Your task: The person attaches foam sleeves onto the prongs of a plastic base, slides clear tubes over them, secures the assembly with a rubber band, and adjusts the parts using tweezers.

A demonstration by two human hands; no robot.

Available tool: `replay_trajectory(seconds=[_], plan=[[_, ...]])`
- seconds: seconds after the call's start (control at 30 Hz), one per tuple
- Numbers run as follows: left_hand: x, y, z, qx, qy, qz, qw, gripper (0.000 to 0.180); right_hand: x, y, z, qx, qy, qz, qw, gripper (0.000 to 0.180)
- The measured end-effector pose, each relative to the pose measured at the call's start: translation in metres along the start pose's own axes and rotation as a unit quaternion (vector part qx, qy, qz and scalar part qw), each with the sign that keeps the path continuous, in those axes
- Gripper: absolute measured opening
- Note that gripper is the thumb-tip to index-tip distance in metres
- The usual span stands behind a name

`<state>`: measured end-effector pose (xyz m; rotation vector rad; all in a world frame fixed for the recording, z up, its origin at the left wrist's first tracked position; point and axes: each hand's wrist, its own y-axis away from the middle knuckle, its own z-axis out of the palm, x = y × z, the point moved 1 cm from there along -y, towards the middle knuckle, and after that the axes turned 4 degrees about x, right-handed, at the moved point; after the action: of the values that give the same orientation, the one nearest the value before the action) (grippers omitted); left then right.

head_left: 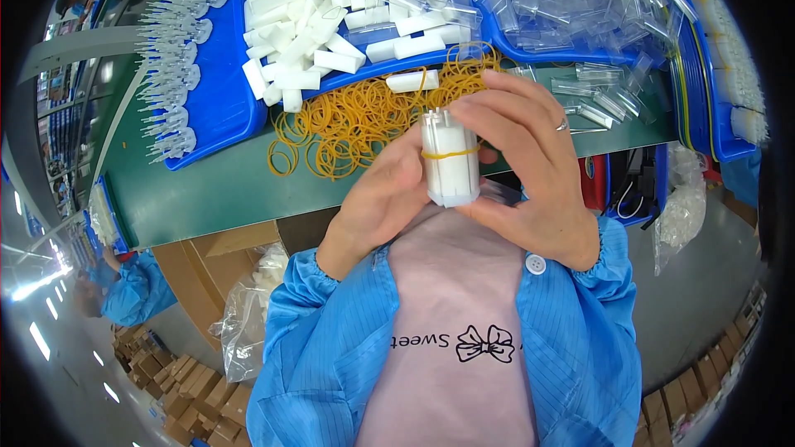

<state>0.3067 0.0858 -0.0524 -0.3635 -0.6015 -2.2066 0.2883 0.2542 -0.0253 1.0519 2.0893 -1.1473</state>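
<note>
In front of my chest, above the table's near edge, is an upright bundle [448, 178] of white and clear plastic pieces with a yellow rubber band round its middle. My right hand [534, 170] grips it from the right, fingers at the top and thumb near the bottom. My left hand [383, 194] closes on its left side; some of those fingers are hidden behind it. Just beyond my hands lies a loose heap of yellow rubber bands [339, 128]. One white block [411, 81] rests among them.
A blue tray [364, 74] heaped with white blocks stands at the back, beside another blue bin [530, 55] of clear plastic pieces. Far left, white nozzle-like parts line a blue tray [217, 103]. Clear tubes [609, 99] lie on the green table [199, 207]. Below left is a cardboard box [195, 277].
</note>
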Motion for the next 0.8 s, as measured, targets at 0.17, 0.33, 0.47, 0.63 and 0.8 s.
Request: replay_trajectory(seconds=[0.17,0.33,0.47,0.63,0.8], plan=[[-0.001,0.001,0.003,0.102,-0.133,0.084,0.982,0.066,-0.004,-0.001,0.004,0.021,0.107,-0.008,0.994,0.057],[-0.001,0.007,0.004,0.092,-0.163,0.068,0.98,0.063,-0.011,0.005,0.004,-0.006,0.162,-0.019,0.987,0.06],[-0.002,0.004,-0.001,0.106,-0.154,0.072,0.98,0.061,-0.01,0.004,0.011,-0.026,0.202,-0.012,0.979,0.065],[-0.001,0.001,-0.007,0.024,0.013,0.002,1.0,0.06,-0.004,-0.001,0.001,-0.01,0.003,0.025,1.0,0.067],[-0.005,-0.007,-0.007,-0.062,0.085,-0.036,0.994,0.06,0.01,-0.003,-0.015,-0.021,-0.177,0.093,0.98,0.068]])
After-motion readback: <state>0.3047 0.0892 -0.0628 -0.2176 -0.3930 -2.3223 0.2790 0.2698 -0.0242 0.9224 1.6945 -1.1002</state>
